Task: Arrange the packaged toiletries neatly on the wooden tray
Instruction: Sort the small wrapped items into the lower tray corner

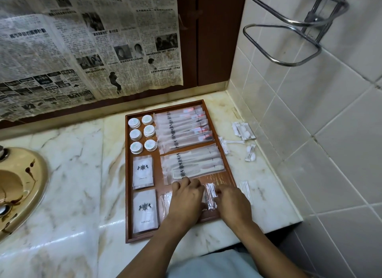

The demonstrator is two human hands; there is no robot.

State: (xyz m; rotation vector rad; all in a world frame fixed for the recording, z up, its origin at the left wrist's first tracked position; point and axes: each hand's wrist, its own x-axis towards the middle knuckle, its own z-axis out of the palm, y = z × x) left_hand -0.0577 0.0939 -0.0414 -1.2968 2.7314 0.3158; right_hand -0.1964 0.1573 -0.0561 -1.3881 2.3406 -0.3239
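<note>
Head view: a brown wooden tray (127, 174) sits on the pale marble counter (72, 174) by the tiled corner. It holds six round white lidded pots (135, 134) in two columns of three, two white emblem-printed sachets (143, 172), a fanned stack of clear toothbrush packets (182, 128) and another stack of comb packets (192, 164). The left hand (187, 197) lies flat on the tray's near right part. The right hand (231, 203) is close beside it, fingertips on a clear cotton-swab packet (210, 197); whether they pinch it cannot be told. Four swab bundles (242, 130) lie off the tray.
</note>
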